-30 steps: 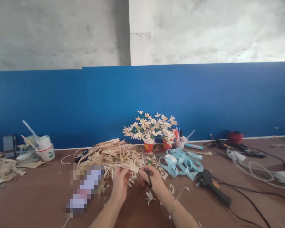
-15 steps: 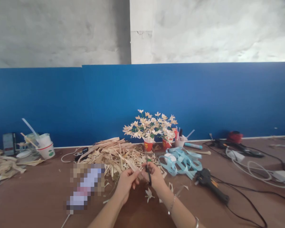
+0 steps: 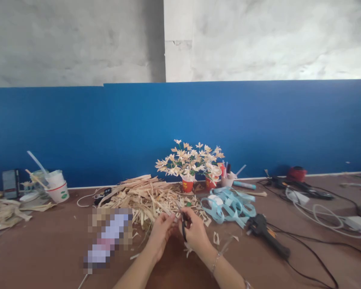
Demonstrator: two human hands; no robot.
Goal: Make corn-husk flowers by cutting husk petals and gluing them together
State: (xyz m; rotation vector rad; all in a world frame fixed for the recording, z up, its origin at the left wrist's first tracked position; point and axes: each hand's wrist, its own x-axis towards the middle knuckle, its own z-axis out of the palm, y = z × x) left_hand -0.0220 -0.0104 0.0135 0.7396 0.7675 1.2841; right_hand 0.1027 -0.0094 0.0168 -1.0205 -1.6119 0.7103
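Black-handled scissors (image 3: 184, 227) are in my right hand (image 3: 194, 229), its fingers wrapped round the handles and the blades pointing away from me. Close beside it, my left hand (image 3: 162, 232) pinches a pale strip of dried husk, mostly hidden by the fingers. The two hands nearly meet over the table. Partly behind my right wrist lies a small pale husk flower (image 3: 187, 249). Just beyond the hands spreads a heap of dried husk strips (image 3: 138, 196).
Husk flowers (image 3: 192, 158) stand in red pots (image 3: 187, 186) at the back. Light blue ribbon (image 3: 228, 204) and a black glue gun (image 3: 267, 235) with its cord lie to the right. A pixelated phone-like object (image 3: 108, 239) is at left, with a white cup (image 3: 58, 192) farther off.
My right hand has turned and come closer to the left with the scissors. The pale strip that stuck out of my left hand is now mostly hidden. The small flower is more covered.
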